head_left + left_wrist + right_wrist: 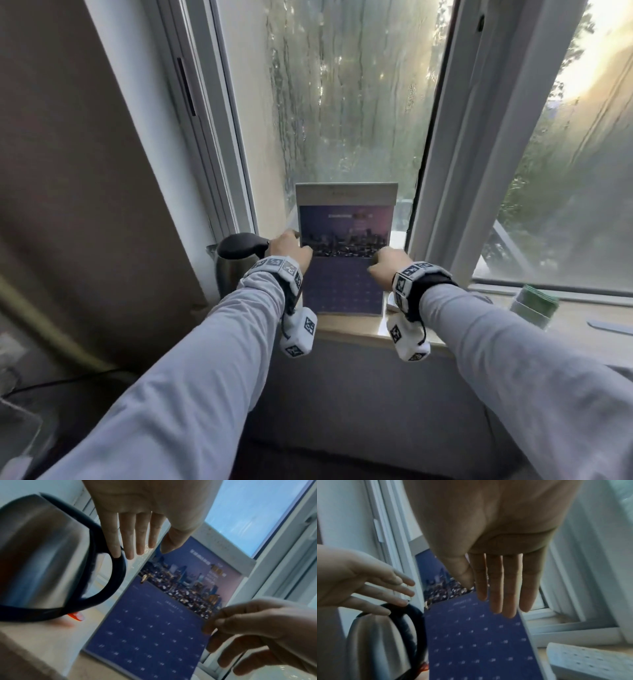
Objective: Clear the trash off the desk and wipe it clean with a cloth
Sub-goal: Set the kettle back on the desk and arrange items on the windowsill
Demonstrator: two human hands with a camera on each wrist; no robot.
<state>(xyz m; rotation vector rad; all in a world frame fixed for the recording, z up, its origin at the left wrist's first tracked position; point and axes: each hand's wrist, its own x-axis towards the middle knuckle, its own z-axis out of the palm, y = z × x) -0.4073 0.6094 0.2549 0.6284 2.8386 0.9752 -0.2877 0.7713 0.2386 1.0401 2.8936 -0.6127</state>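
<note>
A purple desk calendar [346, 240] with a city picture stands upright on the window sill [349, 327], against the wet glass. My left hand [289, 245] is at its left edge, fingers straight and thumb by the front face [154, 628]. My right hand [385, 262] is at the right edge, where its straight fingers [496, 588] touch the calendar [479, 635]. Neither hand curls round it. No trash or cloth shows clearly.
A steel kettle [236, 260] with a black handle stands just left of my left hand [150, 536]. A white perforated pad [590, 662] lies right of the calendar. Further right on the sill is a green-topped container [534, 305]. A cable [68, 382] runs at lower left.
</note>
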